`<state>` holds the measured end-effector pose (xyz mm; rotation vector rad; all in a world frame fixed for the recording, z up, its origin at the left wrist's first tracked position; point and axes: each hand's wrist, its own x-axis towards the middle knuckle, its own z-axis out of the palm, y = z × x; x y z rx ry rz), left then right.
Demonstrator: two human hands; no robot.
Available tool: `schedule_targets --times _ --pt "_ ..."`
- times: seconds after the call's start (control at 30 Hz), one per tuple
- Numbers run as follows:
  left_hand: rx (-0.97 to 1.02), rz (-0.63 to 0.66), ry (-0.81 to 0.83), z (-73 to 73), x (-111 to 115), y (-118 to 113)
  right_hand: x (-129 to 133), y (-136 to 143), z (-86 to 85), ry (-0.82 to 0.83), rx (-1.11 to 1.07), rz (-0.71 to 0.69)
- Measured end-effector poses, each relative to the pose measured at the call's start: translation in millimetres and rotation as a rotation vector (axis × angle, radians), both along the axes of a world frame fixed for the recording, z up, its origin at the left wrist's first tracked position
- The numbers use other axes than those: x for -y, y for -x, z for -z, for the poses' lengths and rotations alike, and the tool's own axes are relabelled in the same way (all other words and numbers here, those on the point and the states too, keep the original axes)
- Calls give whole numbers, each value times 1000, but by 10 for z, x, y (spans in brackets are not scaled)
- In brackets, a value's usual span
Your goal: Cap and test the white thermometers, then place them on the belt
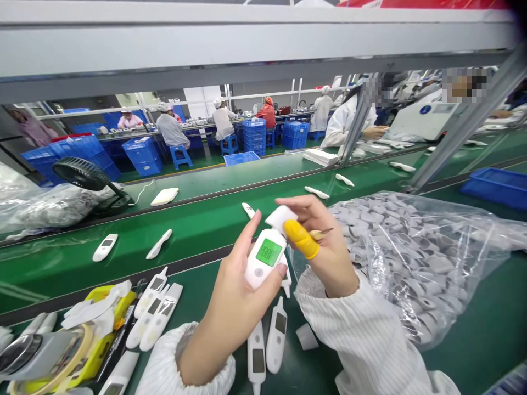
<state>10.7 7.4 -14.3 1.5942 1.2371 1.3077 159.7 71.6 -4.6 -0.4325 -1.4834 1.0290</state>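
My left hand [234, 291] is closed around a white digital thermometer [257, 273], whose screen glows green with digits. At its upper end, my right hand [335, 255] pinches a white cap [280, 217]; whether the cap is seated on the tip or just touching it, I cannot tell. A yellow finger cot [303, 240] covers the right thumb, and a thin pointed brownish thing [322, 233] sticks out behind it. Below my hands, a thermometer with a dark screen [276, 334] lies beside another thermometer [257, 356]. A loose white cap [307, 336] rests to their right.
A clear plastic bag [395, 247] full of caps lies at right. Ahead runs a green conveyor belt [209, 230] with spaced thermometers. More thermometers [154, 312] and a yellow tray [101, 296] with tape are at left. Beyond stand a fan [84, 173] and co-workers; a metal shelf crosses above.
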Motion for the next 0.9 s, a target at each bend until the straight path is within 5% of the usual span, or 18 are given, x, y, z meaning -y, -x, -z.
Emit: schedule_targets --times 0.37,0.6,0.9 --pt "-54 17 11 -41 -32 24 69 61 52 -91 51 98" --pt "-368 -132 -61 -67 -78 -22 60 19 10 -182 149 162" --pt "-358 -142 -20 -32 -82 -53 -9 35 35 -39 174 97"
